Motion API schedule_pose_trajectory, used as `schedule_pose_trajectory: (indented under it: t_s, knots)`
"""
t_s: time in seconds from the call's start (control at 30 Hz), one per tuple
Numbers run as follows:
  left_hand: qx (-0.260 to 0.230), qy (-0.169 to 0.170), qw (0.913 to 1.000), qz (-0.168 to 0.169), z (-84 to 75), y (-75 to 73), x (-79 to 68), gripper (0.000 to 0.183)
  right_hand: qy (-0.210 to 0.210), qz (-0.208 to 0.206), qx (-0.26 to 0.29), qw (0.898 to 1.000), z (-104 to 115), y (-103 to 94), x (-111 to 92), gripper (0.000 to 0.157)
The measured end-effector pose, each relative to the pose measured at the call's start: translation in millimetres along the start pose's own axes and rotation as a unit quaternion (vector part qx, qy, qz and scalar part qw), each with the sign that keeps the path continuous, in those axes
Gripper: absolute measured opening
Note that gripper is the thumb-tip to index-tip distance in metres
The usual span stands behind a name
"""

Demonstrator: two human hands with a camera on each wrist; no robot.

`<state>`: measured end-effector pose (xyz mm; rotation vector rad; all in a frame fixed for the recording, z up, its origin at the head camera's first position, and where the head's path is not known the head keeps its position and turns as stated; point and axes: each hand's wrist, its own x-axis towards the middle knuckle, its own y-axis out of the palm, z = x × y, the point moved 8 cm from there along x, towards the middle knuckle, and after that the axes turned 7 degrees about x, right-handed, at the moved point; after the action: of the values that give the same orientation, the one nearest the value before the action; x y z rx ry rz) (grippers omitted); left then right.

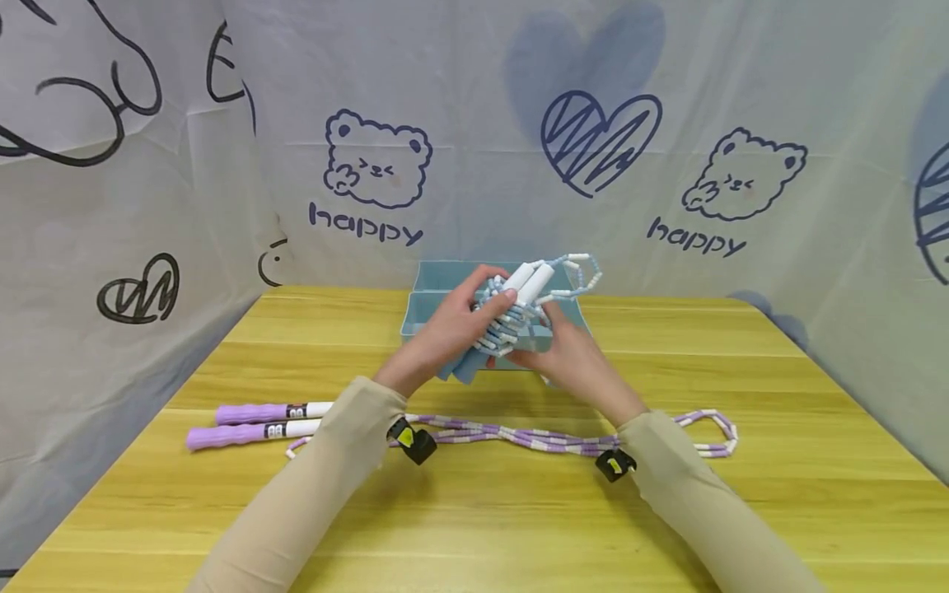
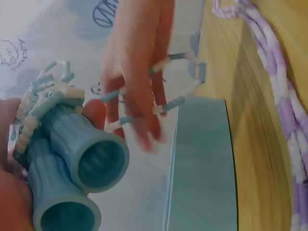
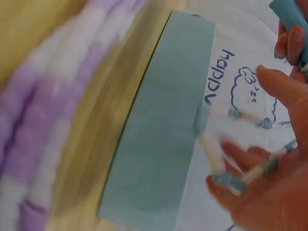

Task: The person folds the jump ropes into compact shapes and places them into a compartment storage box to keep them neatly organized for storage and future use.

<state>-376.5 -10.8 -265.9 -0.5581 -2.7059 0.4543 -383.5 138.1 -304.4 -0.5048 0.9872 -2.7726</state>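
My left hand (image 1: 454, 323) grips a blue-and-white beaded jump rope (image 1: 498, 336), wound into a bundle around its two handles. The blue, hollow handle ends (image 2: 98, 156) point toward the camera in the left wrist view. A loose loop of the rope (image 1: 593, 276) sticks out at the upper right of the bundle. Beside it is my right hand (image 1: 582, 354), its fingers loosely bent and apart. In the right wrist view the loop of beads (image 3: 231, 182) passes by the fingers of the right hand (image 3: 269, 192), blurred; no pinch on it shows.
Behind the hands stands a light blue open box (image 1: 421, 311) with dividers, near the table's back edge. A purple-and-white beaded jump rope (image 1: 511, 436) lies stretched across the wooden table (image 1: 474, 527), its purple handles (image 1: 237, 435) at the left. A printed cloth (image 1: 474, 107) hangs behind.
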Motion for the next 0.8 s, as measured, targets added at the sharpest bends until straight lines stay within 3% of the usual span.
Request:
schedule_pose_trajectory:
  t_s: [0.1,0.17,0.23,0.33,0.47,0.63,0.8]
  knots:
    - [0.0,0.004,1.0,0.003,-2.0,1.6,-0.6,0.035,-0.004,0.041,0.115,0.992,-2.5,9.1,-1.3,0.05]
    - [0.017,0.005,0.9997,-0.018,-0.6,-2.1,-0.5,0.035,-0.01,0.061,0.185,0.981,-0.4,11.5,-2.6,0.031]
    - [0.041,0.001,0.9981,-0.046,2.9,-7.7,0.5,0.035,-0.025,0.064,0.216,0.974,4.0,8.5,-4.3,0.027]
    - [0.068,-0.003,0.9941,-0.084,9.7,-17.0,2.5,0.037,-0.051,0.031,0.184,0.981,10.9,-2.0,-6.1,0.031]
    - [0.048,-0.012,0.9922,-0.115,19.8,-28.8,4.0,0.034,-0.095,-0.056,0.113,0.987,19.4,-20.4,-11.3,0.031]
    - [0.03,-0.037,0.9933,-0.105,30.1,-32.7,3.2,0.033,-0.192,-0.162,0.088,0.964,33.0,-39.5,-22.4,0.02]
    - [0.042,-0.056,0.9953,-0.067,32.6,-23.5,3.4,0.037,-0.282,-0.201,0.061,0.936,45.3,-48.4,-30.6,0.035]
